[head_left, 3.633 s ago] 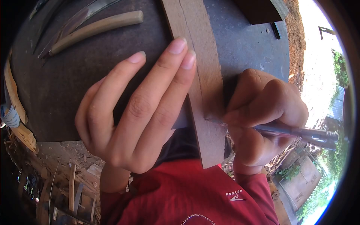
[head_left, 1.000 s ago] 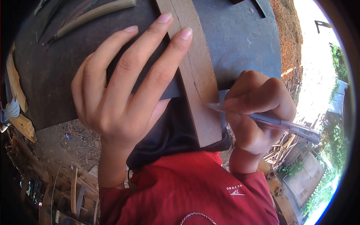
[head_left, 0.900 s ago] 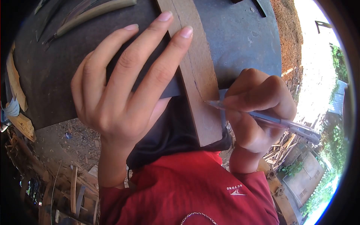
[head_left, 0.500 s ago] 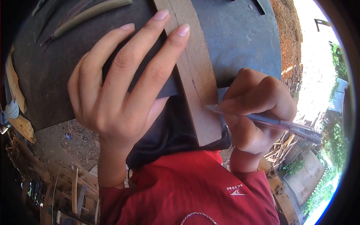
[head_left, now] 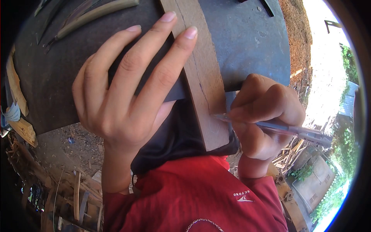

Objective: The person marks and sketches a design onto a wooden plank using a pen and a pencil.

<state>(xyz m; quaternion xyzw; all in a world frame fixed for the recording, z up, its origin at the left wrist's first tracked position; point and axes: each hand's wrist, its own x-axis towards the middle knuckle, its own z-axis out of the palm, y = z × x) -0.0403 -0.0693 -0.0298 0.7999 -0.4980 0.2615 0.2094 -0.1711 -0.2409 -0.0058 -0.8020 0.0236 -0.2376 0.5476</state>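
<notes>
A narrow wooden board (head_left: 210,92) lies across the dark table's near edge, its lower end jutting out above my lap. A thin dark line, slightly wavy, runs lengthwise along its face. My left hand (head_left: 127,81) is open, with fingers spread and the tips of two of them resting on the board's left side. In my right hand (head_left: 266,116) a clear-barrelled pen (head_left: 286,128) is pinched between thumb and fingers. Its tip touches the board at the lower end of the drawn line.
Carving tools with a wooden handle (head_left: 96,16) lie at the table's (head_left: 247,42) upper left. A dark metal piece (head_left: 266,7) sits near the top right edge. Wood offcuts (head_left: 21,131) are at the left, and scraps cover the ground below.
The pen tip has moved slightly down the board, and the drawn line reaches a little lower. My left hand has shifted slightly to the right.
</notes>
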